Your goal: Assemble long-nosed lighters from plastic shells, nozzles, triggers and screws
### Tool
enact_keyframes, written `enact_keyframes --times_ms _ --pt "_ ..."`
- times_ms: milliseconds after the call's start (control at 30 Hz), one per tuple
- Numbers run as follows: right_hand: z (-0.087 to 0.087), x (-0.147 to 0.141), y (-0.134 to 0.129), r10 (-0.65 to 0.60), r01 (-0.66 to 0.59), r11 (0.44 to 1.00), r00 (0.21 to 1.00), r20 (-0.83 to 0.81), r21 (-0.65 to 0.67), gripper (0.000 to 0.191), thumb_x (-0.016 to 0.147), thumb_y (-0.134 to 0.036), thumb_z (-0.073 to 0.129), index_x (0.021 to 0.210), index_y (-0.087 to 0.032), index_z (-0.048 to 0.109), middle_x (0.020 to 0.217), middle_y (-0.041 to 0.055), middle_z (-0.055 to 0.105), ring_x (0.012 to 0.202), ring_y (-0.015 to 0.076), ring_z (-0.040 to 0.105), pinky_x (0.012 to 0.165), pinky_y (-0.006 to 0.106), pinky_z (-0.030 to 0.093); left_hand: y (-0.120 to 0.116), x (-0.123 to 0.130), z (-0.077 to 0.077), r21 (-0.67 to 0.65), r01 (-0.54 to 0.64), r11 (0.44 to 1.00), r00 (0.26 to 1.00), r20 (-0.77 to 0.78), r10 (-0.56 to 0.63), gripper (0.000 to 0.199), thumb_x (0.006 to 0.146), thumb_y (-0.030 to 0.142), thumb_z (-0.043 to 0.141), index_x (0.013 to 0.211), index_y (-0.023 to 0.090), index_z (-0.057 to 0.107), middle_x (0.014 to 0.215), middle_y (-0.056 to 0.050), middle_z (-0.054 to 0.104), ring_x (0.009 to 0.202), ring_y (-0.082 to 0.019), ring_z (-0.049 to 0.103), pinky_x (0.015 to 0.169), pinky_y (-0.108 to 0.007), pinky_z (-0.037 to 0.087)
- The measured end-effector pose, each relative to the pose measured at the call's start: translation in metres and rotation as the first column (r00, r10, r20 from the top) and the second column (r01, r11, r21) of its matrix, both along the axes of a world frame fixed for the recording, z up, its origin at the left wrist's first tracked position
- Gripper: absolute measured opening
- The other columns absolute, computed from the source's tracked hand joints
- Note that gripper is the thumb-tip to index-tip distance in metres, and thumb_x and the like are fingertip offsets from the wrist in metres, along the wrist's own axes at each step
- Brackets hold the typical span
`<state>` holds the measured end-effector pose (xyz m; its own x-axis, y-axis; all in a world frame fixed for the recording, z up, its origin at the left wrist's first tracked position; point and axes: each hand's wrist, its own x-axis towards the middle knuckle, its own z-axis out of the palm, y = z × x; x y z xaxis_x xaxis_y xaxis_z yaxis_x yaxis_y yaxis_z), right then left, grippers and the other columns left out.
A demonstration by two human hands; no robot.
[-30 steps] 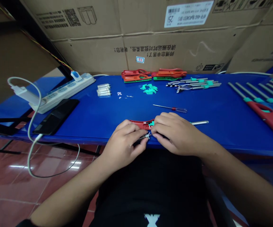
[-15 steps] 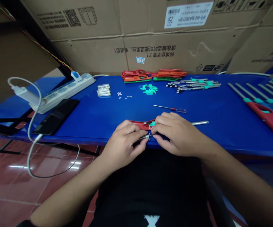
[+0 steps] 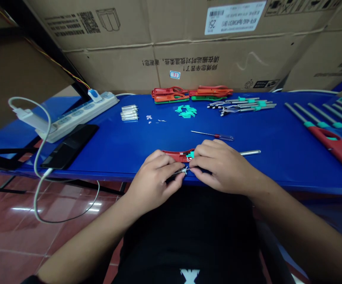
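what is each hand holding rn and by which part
The left hand pinches a small tube near its white end. What the right hand holds, if anything, cannot be told.

Reference point: my fingertips. The red shell beside my left hand is smooth plastic; the tube at 3 o'clock is bright, polished metal. Tabletop: smooth, with a soft sheen. 12 o'clock: matt, creased cardboard. 1 o'clock: screwdriver, metal shaft, glossy transparent plastic handle. 9 o'clock: phone, glossy black. 10 o'clock: power strip, white plastic. 8 o'clock: floor tiles, glossy. My shirt: matt black cloth.
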<state>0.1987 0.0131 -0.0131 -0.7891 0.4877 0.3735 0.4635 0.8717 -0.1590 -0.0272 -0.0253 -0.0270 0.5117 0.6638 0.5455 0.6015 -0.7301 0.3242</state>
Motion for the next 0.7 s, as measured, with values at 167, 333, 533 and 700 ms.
enact_keyframes --times_ms 167,333,533,700 --pt "-0.0001 0.0 -0.0007 0.037 -0.037 0.999 0.999 0.001 0.029 0.021 0.098 -0.025 0.053 0.092 -0.016 0.071 0.089 0.0062 0.068 0.084 0.0204 0.05 0.074 0.036 0.035 -0.0009 0.0 -0.0004 0.002 0.005 1.0 1.0 -0.004 -0.005 0.017 0.091 0.019 0.067 0.105 0.013 0.072 0.089 -0.006 0.069 0.083 -0.018 0.058 0.078 -0.036 0.049" --pt "-0.0004 -0.0008 -0.0002 0.06 -0.061 0.997 0.998 0.017 0.051 0.021 0.098 -0.022 0.051 0.092 -0.015 0.07 0.088 0.0064 0.068 0.084 0.0205 0.051 0.075 0.036 0.034 -0.0021 0.0008 -0.0003 -0.014 0.004 1.0 1.0 -0.018 -0.004 0.017 0.092 0.019 0.065 0.107 0.013 0.071 0.091 -0.007 0.069 0.085 -0.019 0.058 0.08 -0.037 0.049" --pt "-0.0008 -0.0008 -0.0013 0.069 -0.069 0.997 0.998 0.005 0.047 0.025 0.099 -0.021 0.048 0.091 -0.015 0.071 0.087 0.0062 0.069 0.083 0.0202 0.051 0.074 0.036 0.034 -0.0034 0.0011 -0.0002 -0.036 0.015 0.999 1.0 -0.02 -0.015 0.019 0.094 0.018 0.063 0.111 0.014 0.069 0.095 -0.007 0.069 0.09 -0.019 0.058 0.085 -0.037 0.05" --pt "-0.0008 -0.0009 -0.0021 0.059 -0.058 0.998 0.998 -0.015 0.027 0.023 0.098 -0.023 0.051 0.091 -0.016 0.072 0.086 0.0056 0.069 0.083 0.02 0.053 0.074 0.036 0.034 -0.0047 0.0011 -0.0033 0.003 0.013 1.0 1.0 -0.004 -0.013 0.019 0.093 0.018 0.064 0.111 0.013 0.067 0.098 -0.007 0.07 0.093 -0.019 0.06 0.088 -0.038 0.051"
